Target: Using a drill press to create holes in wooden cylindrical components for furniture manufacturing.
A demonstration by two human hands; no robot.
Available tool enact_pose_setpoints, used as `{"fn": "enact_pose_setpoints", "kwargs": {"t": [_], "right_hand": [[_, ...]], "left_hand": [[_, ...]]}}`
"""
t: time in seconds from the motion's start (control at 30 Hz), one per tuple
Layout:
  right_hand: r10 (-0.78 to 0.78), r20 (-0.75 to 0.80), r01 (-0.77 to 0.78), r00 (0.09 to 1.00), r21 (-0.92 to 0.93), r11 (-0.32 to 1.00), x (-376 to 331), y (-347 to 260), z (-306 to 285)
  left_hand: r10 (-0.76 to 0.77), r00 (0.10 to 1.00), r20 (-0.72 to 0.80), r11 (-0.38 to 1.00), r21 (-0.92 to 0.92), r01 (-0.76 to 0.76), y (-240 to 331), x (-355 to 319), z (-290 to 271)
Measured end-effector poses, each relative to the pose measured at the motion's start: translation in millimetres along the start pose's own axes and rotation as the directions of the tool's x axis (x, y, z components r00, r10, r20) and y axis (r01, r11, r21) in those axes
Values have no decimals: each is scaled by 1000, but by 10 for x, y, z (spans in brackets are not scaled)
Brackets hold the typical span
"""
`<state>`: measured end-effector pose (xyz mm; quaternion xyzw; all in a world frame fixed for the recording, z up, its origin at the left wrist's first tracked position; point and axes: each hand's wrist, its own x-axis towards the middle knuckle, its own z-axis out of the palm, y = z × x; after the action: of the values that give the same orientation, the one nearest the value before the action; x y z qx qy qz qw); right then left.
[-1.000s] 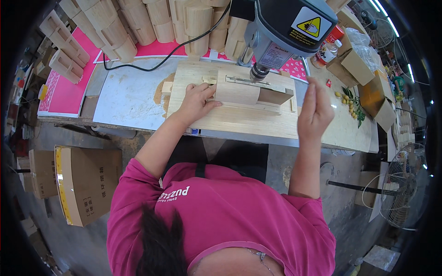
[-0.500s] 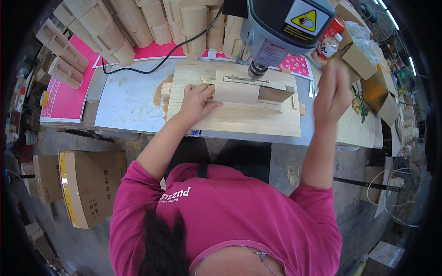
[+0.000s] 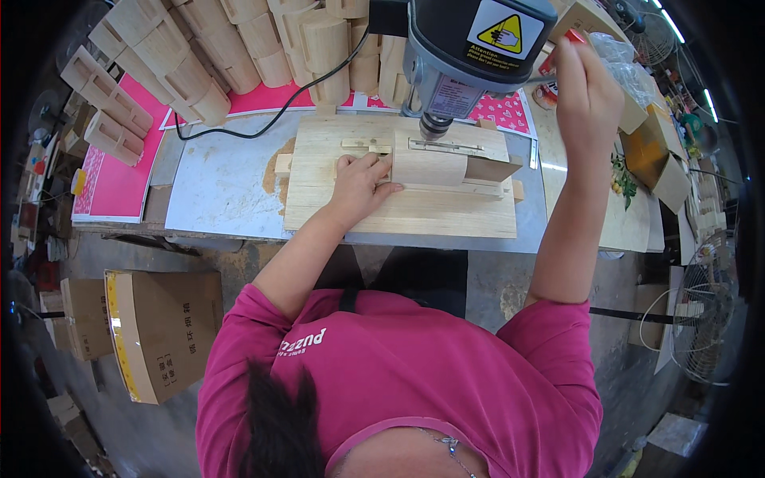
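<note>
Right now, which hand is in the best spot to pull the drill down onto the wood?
Probably the right hand: it is raised beside the drill press head, at its side lever. The left hand lies flat against the rounded wooden block under the bit, keeping it steady.

wood block [image 3: 429, 168] on jig board [image 3: 398, 209], under drill press [image 3: 470, 48]

pale wood block [image 3: 429, 167], pink sheet [image 3: 119, 187], perhaps heart-patterned

White rectangular label with yellow warning triangle [image 3: 501, 33] atop the drill press head, small pale plate label [image 3: 449, 95] on its front, brown cardboard box with yellow edge strip [image 3: 162, 328] on floor at left, smaller brown boxes [image 3: 80, 319] beside it
</note>
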<state>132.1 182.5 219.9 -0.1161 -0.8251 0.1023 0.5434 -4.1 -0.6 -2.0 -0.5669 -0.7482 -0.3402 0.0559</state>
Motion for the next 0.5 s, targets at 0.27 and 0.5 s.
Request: {"fn": "enact_pose_setpoints", "kwargs": {"t": [0.27, 0.5], "right_hand": [[245, 19, -244, 969, 203, 948, -1014, -175, 9], [40, -38, -30, 998, 234, 972, -1459, 205, 456]], "left_hand": [[-3, 1000, 14, 1000, -2, 3, 25, 36, -13], [11, 1000, -19, 1000, 21, -11, -16, 82, -8]]}}
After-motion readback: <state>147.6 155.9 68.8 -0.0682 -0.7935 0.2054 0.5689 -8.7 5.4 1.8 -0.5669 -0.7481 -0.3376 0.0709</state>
